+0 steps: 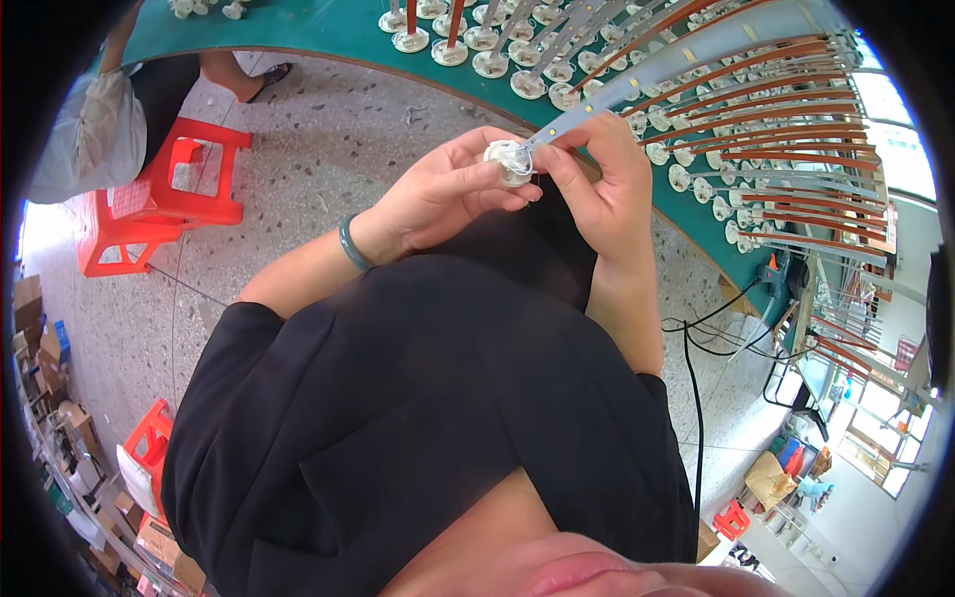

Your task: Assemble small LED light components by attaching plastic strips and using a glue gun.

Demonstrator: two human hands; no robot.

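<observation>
A small round white cap (507,159) with thin wires sits between the thumb and fingers of my left hand (453,189). From it a long pale LED strip (637,85) with yellow chips runs up and right over the table. My right hand (602,179) pinches at the strip's lower end, right beside the cap, where the thin white wires show. What exactly the right fingertips hold is partly hidden by the fingers. Both hands are in front of my chest, just off the table edge.
Many similar white caps (490,65) with brown or grey strips crowd the green table (328,30). A glue gun (771,269) and black cables (696,398) are at the right. Red stools (184,189) and another person's leg (229,75) appear at the left.
</observation>
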